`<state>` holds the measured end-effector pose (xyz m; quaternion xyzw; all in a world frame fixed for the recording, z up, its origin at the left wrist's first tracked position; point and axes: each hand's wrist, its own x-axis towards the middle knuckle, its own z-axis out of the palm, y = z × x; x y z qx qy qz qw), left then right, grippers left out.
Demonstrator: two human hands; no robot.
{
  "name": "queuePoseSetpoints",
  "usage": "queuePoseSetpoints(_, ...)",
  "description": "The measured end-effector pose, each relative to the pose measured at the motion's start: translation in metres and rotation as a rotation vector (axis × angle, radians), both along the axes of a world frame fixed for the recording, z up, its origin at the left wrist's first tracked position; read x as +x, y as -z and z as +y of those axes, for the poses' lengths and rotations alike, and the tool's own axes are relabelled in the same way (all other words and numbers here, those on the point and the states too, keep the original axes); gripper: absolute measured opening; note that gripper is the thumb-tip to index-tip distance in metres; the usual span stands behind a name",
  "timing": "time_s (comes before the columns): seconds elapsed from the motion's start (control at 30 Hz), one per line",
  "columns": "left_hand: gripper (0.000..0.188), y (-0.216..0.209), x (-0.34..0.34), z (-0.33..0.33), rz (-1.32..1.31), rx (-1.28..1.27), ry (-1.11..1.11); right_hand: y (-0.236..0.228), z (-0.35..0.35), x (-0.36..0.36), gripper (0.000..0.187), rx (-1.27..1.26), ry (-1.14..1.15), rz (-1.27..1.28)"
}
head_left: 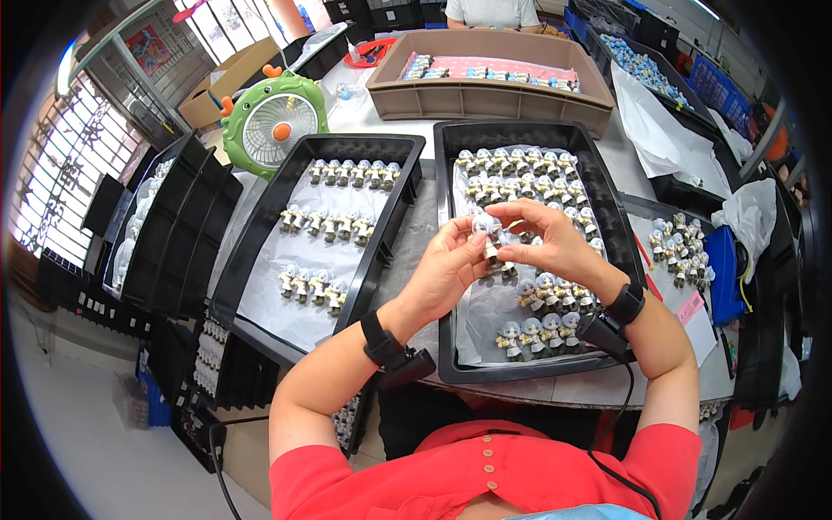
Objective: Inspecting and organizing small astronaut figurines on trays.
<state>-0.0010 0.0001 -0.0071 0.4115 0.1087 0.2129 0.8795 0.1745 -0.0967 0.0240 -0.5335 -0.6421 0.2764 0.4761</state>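
Between both hands, above the right-hand black tray [447, 355], I hold a small figurine [488, 227] with pale hair and a white-and-dark outfit. My left hand [451, 264] pinches it from the left, thumb and fingers closed on its body. From the other side, the fingers and thumb of my right hand [550, 238] close round it at its head and lower part. Rows of similar figurines [542, 334] stand on white paper in the tray below, partly hidden by my hands. To the left, another black tray [227, 290] carries three rows of figurines [325, 225].
A green animal-shaped fan [276, 123] stands behind the left tray. At the back is a brown bin [490, 102] with more figurines. Loose figurines [680, 247] lie at right near a blue container [726, 276] and a pink-and-white paper [693, 325]. Stacked black trays [173, 234] rise at left.
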Motion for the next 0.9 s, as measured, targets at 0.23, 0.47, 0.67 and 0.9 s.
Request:
queuePoseSetpoints(0.23,0.037,-0.005,-0.002,-0.001,-0.006,-0.032,0.068,-0.004,-0.001,-0.007,0.052,0.168,0.057,-0.092)
queuePoseSetpoints(0.47,0.049,-0.007,-0.002,-0.015,0.049,0.240,0.103,-0.004,-0.002,-0.008,0.036,0.204,0.110,-0.207)
queuePoseSetpoints(0.67,0.065,-0.004,-0.001,-0.011,0.186,0.632,0.054,-0.003,0.001,-0.010,0.024,0.333,0.095,-0.331)
queuePoseSetpoints(0.9,0.069,-0.007,-0.001,-0.014,0.141,0.613,0.006,0.001,0.000,-0.006,0.021,0.187,0.063,-0.274)
